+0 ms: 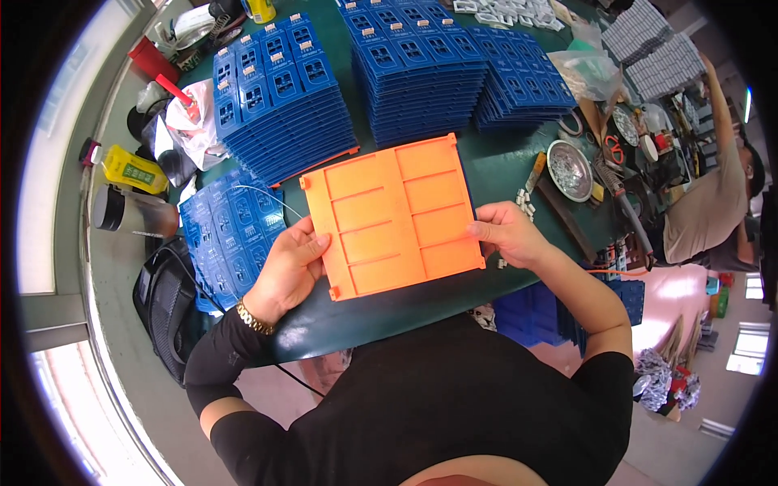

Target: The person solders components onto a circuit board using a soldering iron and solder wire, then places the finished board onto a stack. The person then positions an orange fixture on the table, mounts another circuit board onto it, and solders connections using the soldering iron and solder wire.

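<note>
Orange panel (397, 219) held between our two hands over the counter (365, 320)

Our left hand (288, 263) grasps the panel by its left edge, thumb on the face and the other fingers going behind; our right hand (510, 233) grips the right edge in the same way. We see the ribbed face turned up toward us, and a sliver of blue along the right edge, though we cannot tell what it belongs to.

Just beyond the panel we have three piles of blue circuit boards: a left stack (279, 105) with an orange strip (324, 164) showing under it, a middle stack (417, 89) and a right stack (519, 81). To the left of the panel lie more blue boards (231, 231), and farther left, a yellow bottle (134, 170) and a clear jar (142, 212) with a dark lid. To its right we find small white parts (525, 202), then a metal bowl (571, 170) and orange-handled scissors (614, 150). Well to the right of the panel, another person (709, 211) is partly in view.
</note>
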A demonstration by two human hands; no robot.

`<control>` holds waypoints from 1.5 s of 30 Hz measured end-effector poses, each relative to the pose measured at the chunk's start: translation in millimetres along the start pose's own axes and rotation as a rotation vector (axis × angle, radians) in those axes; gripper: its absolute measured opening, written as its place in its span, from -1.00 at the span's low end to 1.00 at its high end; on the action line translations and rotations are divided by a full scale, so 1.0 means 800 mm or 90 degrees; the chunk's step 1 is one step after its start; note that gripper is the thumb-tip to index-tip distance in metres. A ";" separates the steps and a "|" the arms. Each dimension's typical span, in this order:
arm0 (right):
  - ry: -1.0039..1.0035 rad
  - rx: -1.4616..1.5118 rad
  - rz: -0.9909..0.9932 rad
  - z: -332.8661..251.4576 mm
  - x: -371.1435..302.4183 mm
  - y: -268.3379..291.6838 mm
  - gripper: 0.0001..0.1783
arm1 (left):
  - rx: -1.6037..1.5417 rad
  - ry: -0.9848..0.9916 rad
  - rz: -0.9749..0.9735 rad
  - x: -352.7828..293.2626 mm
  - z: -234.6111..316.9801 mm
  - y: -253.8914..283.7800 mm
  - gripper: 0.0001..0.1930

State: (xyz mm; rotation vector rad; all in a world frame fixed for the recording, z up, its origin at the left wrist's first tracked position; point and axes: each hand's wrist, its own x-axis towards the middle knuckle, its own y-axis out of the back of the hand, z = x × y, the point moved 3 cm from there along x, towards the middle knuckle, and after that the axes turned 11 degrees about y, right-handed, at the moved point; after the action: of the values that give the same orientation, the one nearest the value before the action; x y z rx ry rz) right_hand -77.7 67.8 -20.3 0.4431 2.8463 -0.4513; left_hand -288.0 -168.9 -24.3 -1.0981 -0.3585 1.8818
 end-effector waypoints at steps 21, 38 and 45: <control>0.855 -1.224 -0.324 0.019 0.072 0.057 -0.55 | 1.364 -0.797 -0.304 0.030 -0.039 0.017 -0.59; 0.701 -1.156 -0.275 0.020 0.075 0.017 -0.63 | 1.257 -0.643 -0.195 0.014 -0.071 0.042 -0.52; 0.611 -0.970 -0.100 0.036 0.020 -0.096 -0.47 | 1.226 -0.700 -0.171 0.013 -0.052 0.000 -0.51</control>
State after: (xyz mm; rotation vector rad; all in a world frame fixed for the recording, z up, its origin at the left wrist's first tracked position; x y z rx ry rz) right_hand -112.6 -7.1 -30.8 0.0631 2.8484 2.2615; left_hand -256.7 -168.1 -53.3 1.1934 0.6590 1.4001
